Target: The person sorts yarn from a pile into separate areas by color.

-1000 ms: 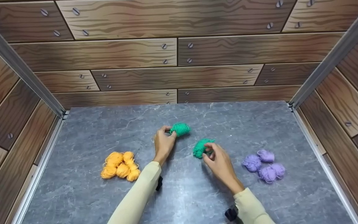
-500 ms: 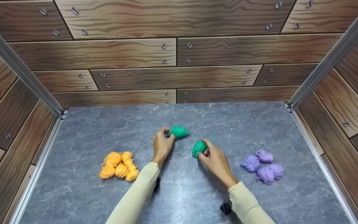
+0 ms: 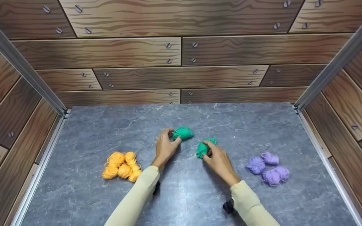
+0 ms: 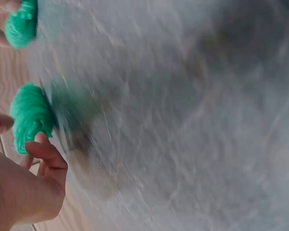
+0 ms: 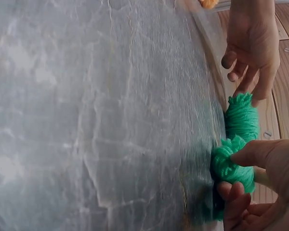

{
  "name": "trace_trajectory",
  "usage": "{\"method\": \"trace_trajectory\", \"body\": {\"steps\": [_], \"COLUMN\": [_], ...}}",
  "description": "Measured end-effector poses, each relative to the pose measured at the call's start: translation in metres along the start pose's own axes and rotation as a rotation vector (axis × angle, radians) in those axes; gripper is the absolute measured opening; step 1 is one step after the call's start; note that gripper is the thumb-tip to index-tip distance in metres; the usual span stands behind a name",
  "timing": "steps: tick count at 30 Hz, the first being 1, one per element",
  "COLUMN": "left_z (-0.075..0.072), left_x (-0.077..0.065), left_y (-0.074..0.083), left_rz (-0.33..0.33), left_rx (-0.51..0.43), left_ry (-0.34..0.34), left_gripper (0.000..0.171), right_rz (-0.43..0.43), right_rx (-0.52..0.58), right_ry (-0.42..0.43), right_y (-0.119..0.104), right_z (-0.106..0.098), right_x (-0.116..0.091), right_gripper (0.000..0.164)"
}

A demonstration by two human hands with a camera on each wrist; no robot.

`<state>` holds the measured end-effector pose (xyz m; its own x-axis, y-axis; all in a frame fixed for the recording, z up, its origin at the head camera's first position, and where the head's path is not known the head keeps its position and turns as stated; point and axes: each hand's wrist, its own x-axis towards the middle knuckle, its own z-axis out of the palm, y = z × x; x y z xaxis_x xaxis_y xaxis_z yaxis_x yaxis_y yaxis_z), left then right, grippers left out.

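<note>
Two small green yarn balls lie at the middle of the grey table in the head view. My left hand [image 3: 166, 146] holds the near-left end of the farther green yarn ball [image 3: 183, 133], thumb and fingers at either side of it, as the left wrist view also shows with that yarn ball [image 4: 31, 115]. To the right and closer, my right hand [image 3: 218, 158] grips the other green yarn ball [image 3: 202, 150] between thumb and fingers. In the right wrist view this nearer yarn ball [image 5: 229, 166] partly covers the farther one [image 5: 243, 120].
A cluster of orange yarn balls [image 3: 121, 166] lies to the left on the table [image 3: 83, 197]. Several purple yarn balls [image 3: 272, 174] are grouped at the right. Wood-patterned walls [image 3: 181, 53] and metal frame rails [image 3: 331, 169] bound the table.
My right hand has moved in to the left and its fingers now grip the nearer green yarn ball. The farther green ball has shifted slightly nearer with my left hand.
</note>
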<state>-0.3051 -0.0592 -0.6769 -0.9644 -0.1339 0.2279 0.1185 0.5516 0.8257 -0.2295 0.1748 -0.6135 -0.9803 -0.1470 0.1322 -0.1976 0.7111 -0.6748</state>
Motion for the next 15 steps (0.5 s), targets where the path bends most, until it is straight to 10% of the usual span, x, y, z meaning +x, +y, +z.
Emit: {"method": "trace_trajectory", "body": {"steps": [15], "left_z": [-0.066], "left_x": [-0.052], "left_y": [0.063], "left_rz": [0.196], "left_rx": [0.135], "left_ry": [0.042], "left_gripper": [0.068], "right_rz": [-0.017], "right_rx": [0.041], "right_ry": [0.027], "right_y": [0.010], "right_z": [0.005], "right_x": [0.014], "right_gripper": [0.033]}}
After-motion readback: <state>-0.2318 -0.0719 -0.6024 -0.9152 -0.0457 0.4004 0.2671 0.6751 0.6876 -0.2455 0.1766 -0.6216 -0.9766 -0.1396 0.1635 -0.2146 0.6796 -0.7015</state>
